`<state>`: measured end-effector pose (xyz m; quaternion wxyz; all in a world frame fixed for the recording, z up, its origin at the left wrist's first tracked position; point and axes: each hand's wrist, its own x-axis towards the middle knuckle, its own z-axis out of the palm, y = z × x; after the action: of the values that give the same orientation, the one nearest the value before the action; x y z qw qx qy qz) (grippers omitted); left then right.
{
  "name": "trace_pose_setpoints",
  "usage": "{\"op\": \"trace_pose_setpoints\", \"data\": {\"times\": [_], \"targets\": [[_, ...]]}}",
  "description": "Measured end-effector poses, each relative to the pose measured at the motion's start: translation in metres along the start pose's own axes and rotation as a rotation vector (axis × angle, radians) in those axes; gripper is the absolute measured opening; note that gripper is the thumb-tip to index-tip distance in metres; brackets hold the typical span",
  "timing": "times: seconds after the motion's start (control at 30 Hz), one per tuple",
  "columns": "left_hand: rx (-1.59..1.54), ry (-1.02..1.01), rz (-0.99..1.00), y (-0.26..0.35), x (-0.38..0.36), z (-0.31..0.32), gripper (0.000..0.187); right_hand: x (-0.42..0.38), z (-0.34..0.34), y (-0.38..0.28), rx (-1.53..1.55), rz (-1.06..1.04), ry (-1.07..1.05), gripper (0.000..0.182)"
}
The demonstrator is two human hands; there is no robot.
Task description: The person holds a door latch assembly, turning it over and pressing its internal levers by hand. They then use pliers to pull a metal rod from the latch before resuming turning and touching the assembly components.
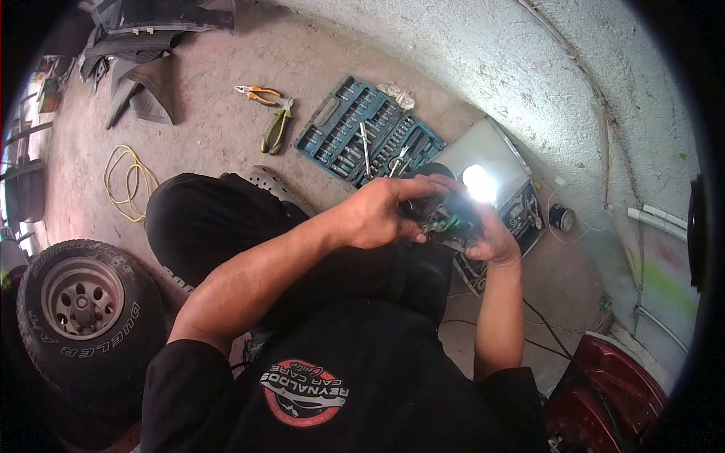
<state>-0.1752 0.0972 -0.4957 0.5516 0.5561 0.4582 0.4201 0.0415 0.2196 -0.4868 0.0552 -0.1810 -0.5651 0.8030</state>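
Both my hands are close together in front of me, around a small dark part [451, 219] with green bits on it. My left hand [381, 211] grips its left side, thumb below and fingers over the top. On its right side my right hand [495, 235] is closed, with the thumb at the lower edge. Fingers and glare hide much of the part, and I cannot tell its exact kind. A bright lamp [479, 183] shines just beyond my right hand. Behind the hands, a socket set case [321, 132] lies open on the floor, with a ratchet [365, 149] across it.
Orange-handled pliers [263, 94] and green-handled pliers [276, 132] lie beyond my knee. An open metal toolbox [495, 147] stands by the wall [529, 75]. To the left are a wheel [81, 298] and a yellow cable [128, 185]. A red car light [604, 392] sits lower right.
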Motion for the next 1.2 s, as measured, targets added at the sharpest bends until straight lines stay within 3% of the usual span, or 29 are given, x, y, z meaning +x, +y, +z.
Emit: {"op": "trace_pose_setpoints", "data": {"times": [0.1,0.2,0.23,0.3,0.33,0.4,0.5,0.6,0.7,0.83,0.97,1.03,1.13,1.2], "targets": [[-0.173,0.048,-0.127,0.012,0.003,0.002,0.077,-0.009,0.001,0.017,0.226,-0.063,0.113,0.105],[-0.209,0.099,-0.032,0.005,0.006,0.003,0.076,-0.01,0.004,0.031,0.574,-0.067,0.233,0.093],[-0.231,0.157,-0.103,0.004,0.006,0.001,0.075,-0.009,0.006,0.032,0.714,-0.047,0.277,0.088],[-0.271,0.264,-0.24,0.005,0.006,-0.008,0.074,-0.005,0.006,0.03,0.888,-0.128,0.138,0.082],[0.077,0.397,-0.154,0.005,0.006,-0.012,0.059,-0.004,0.005,0.029,0.97,-0.174,0.068,0.079],[0.257,0.222,-0.414,0.014,0.005,-0.026,0.055,-0.007,0.004,0.033,0.932,-0.209,0.191,0.076],[0.261,0.031,-0.39,0.007,0.002,-0.011,0.06,-0.007,0.008,0.03,0.887,-0.208,0.228,0.077],[-0.124,0.005,-0.574,0.01,0.007,-0.003,0.057,-0.009,0.009,0.028,0.777,-0.129,0.244,0.085],[-0.326,-0.021,-0.632,0.007,0.001,-0.001,0.055,-0.012,0.011,0.019,0.683,-0.07,0.191,0.095],[-0.373,0.005,-0.631,0.016,0.001,-0.001,0.056,-0.015,0.017,0.009,0.611,-0.073,0.216,0.095],[-0.107,-0.032,-0.674,0.023,0.0,0.001,0.054,-0.017,0.02,0.009,0.328,-0.096,0.222,0.095],[-0.045,-0.036,-0.643,0.022,-0.002,0.004,0.05,-0.019,0.024,0.008,0.34,-0.085,0.252,0.093],[-0.19,-0.013,-0.675,0.027,-0.002,0.005,0.046,-0.022,0.027,0.01,0.409,-0.054,0.302,0.089],[-0.085,0.067,-0.537,0.017,-0.006,0.009,0.042,-0.021,0.024,0.015,0.551,-0.066,0.296,0.083]]}}
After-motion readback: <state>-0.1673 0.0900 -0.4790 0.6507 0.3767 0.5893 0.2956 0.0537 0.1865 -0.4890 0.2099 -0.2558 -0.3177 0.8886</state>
